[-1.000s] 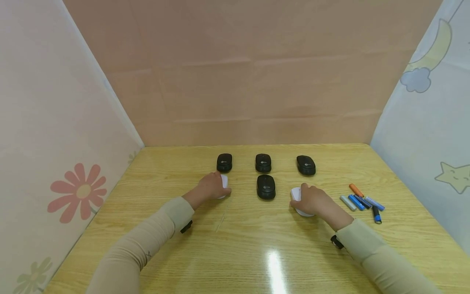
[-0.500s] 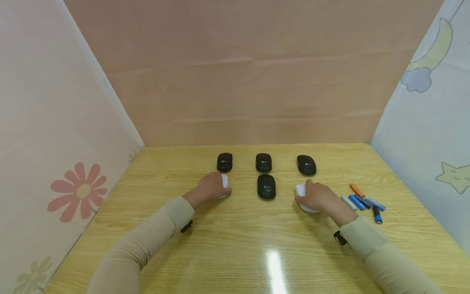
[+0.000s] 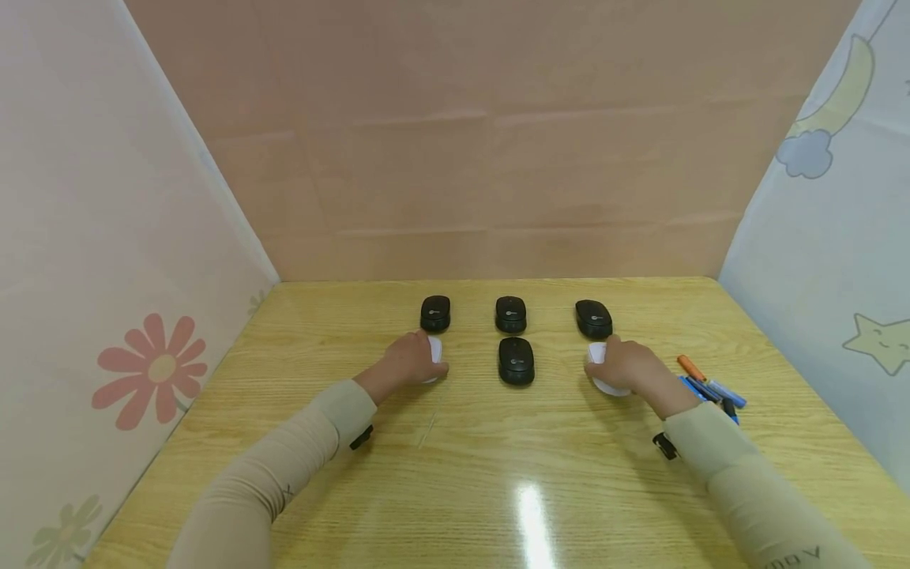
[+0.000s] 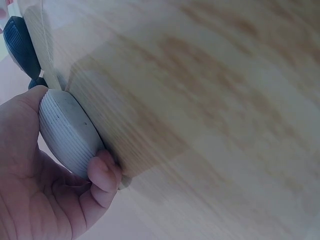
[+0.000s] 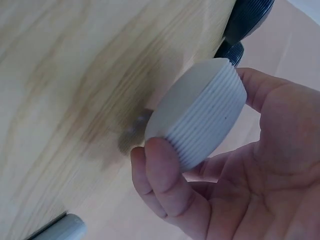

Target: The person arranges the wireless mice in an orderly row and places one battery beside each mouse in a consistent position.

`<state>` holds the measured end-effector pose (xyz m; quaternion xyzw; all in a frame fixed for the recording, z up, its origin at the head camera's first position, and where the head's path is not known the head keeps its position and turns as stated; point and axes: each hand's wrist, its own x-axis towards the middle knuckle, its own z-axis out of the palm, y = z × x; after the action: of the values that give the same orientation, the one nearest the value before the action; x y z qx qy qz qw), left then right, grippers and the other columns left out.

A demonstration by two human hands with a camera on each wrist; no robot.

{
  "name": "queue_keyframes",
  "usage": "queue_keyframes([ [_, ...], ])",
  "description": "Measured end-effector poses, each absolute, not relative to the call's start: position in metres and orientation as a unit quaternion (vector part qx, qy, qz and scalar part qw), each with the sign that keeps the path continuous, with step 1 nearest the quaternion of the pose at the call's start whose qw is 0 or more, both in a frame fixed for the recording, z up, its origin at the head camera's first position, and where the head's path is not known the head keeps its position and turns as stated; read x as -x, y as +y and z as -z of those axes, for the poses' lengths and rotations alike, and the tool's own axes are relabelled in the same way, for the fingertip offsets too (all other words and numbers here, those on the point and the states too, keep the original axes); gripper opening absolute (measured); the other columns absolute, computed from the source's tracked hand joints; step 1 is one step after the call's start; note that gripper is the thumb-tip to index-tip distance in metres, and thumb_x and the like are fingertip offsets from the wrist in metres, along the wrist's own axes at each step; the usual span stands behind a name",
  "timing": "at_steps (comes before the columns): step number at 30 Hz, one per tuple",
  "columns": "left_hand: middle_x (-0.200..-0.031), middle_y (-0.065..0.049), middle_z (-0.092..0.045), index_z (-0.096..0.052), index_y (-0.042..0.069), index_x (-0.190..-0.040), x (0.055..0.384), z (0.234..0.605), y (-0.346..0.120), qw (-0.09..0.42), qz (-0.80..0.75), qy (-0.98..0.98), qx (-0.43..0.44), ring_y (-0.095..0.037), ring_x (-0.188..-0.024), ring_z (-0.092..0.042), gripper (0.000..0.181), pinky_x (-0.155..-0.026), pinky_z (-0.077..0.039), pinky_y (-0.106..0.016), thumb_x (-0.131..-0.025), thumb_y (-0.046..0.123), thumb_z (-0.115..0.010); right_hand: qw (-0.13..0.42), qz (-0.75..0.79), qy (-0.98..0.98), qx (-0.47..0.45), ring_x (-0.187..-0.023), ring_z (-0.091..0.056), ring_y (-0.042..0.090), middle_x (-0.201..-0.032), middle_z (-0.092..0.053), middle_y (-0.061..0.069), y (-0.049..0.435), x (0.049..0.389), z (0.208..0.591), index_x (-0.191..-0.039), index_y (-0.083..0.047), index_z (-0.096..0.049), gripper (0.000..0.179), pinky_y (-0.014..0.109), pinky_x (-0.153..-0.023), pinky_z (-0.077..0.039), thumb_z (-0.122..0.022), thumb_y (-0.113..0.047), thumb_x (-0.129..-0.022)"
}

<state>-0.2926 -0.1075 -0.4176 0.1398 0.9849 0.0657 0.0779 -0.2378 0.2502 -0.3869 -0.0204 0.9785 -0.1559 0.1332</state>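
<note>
My left hand (image 3: 408,359) grips a white computer mouse (image 3: 434,352) by its sides, left of centre on the table. In the left wrist view this mouse (image 4: 70,132) has ribbed sides and sits against the wood, with thumb and fingers on opposite sides. On the right, my right hand (image 3: 629,365) holds another white mouse (image 3: 598,353). The right wrist view shows that mouse (image 5: 210,115) pinched between thumb and fingers, tilted, seemingly a little off the wood. Black mice stand close by: one (image 3: 435,314) beyond the left hand, another (image 3: 593,319) beyond the right.
Two more black mice, one at the back (image 3: 510,314) and one nearer (image 3: 516,361), stand between the hands. Right of the right hand lie an orange cylinder (image 3: 691,367) and several blue and dark ones, partly behind the sleeve. Printed side walls and a plain back wall enclose the wooden table (image 3: 455,490).
My right hand has moved right and away from me with its white mouse, nearer the back right black mouse. The right sleeve now covers part of the small cylinders. The left hand stays put.
</note>
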Motion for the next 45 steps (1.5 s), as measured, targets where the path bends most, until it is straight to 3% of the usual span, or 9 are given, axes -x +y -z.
queue_keyframes([
  [18,-0.096,-0.016,-0.054,-0.046,-0.014,-0.124,0.294,0.42,-0.108,0.079,-0.058,0.985,-0.14,-0.024,-0.079,-0.054,0.073,-0.072,-0.049,-0.035,-0.086,0.047,-0.061,0.147,0.137,0.98,0.001,-0.077,-0.058,0.034,-0.095,-0.054,0.029,0.264,0.255,0.394,-0.124,0.025,-0.032,0.075,0.039,-0.059,-0.05,-0.056,-0.038,-0.091],
  [45,-0.097,-0.017,-0.054,-0.047,-0.014,-0.122,0.294,0.421,-0.109,0.076,-0.065,0.985,-0.143,-0.025,-0.08,-0.054,0.07,-0.074,-0.048,-0.036,-0.086,0.045,-0.061,0.146,0.115,0.983,-0.011,-0.084,-0.058,0.036,-0.106,-0.055,0.034,0.26,0.252,0.394,-0.13,0.024,-0.03,0.082,0.044,-0.068,-0.048,-0.059,-0.042,-0.091],
])
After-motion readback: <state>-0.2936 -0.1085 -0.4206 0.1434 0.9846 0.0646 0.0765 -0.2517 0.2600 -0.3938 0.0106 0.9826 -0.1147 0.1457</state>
